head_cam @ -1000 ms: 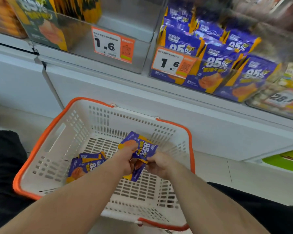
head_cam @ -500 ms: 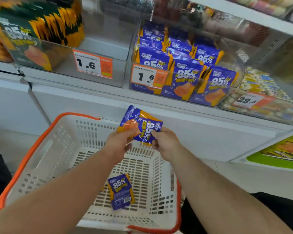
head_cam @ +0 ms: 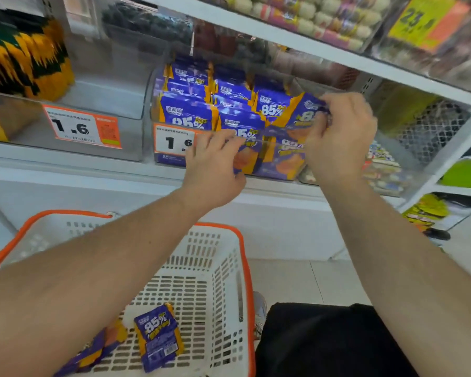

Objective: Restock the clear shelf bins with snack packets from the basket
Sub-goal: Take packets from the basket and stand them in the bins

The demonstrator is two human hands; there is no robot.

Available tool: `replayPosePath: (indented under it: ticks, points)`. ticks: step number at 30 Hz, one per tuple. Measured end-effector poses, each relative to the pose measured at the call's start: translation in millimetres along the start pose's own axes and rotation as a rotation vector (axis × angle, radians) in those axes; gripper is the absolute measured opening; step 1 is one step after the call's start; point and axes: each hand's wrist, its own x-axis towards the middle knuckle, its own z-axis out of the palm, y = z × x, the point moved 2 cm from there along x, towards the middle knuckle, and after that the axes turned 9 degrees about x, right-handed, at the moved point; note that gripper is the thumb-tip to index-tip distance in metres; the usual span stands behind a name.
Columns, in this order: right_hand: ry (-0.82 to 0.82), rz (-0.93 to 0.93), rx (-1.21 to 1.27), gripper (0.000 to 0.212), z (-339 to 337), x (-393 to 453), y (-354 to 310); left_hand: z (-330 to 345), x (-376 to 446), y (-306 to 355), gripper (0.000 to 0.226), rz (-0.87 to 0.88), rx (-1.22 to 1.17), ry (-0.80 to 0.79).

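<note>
Now both hands are up at the clear bin [head_cam: 174,156] of purple packets, where half a second ago they held a packet together low over the basket. The right hand [head_cam: 340,137] has its fingers curled round the top edge of a purple snack packet [head_cam: 299,118], pinching it at the right end of the bin's front row, tilted and not yet seated among its neighbours. The left hand [head_cam: 215,164] sits at the bin's front wall with fingers bent toward the front packets; whether it pinches one or merely steadies the row I cannot tell, since the clear wall and the fingers blur together.

So the carry from basket to shelf looks done, and what remains of this step, as I judge it, is to slide the packet down upright and let go.

Around the hands, the bin is nearly full, its rows standing upright behind a white and orange price tag [head_cam: 174,140]. To the left stands another clear bin [head_cam: 125,104], with green and yellow packets [head_cam: 25,58] at its far left. Below, the white basket [head_cam: 223,268] with its orange rim has more to give: one purple packet [head_cam: 158,336] lies flat on its floor, with others partly hidden under the left forearm.
</note>
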Motion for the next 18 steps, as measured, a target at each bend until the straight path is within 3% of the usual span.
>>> replayPosePath:
  ticks: [6,12,14,15,18]
  points:
    - [-0.190,-0.047,-0.165,0.025,19,12,26,7,2,1,0.074,0.037,0.177,-0.010]
    - [-0.592,0.044,-0.326,0.032,45,-3,31,13,-8,0,0.085,0.058,0.145,-0.068]
    - [-0.559,0.107,-0.314,0.040,48,-7,28,16,-18,-4,0.083,0.084,0.109,-0.071]
    - [-0.466,0.085,-0.275,0.047,49,-11,25,18,-25,-9,0.082,0.087,0.081,-0.057]
    - [-0.186,-0.132,-0.057,0.049,55,-29,0,27,-48,-31,0.077,0.018,-0.022,-0.080]
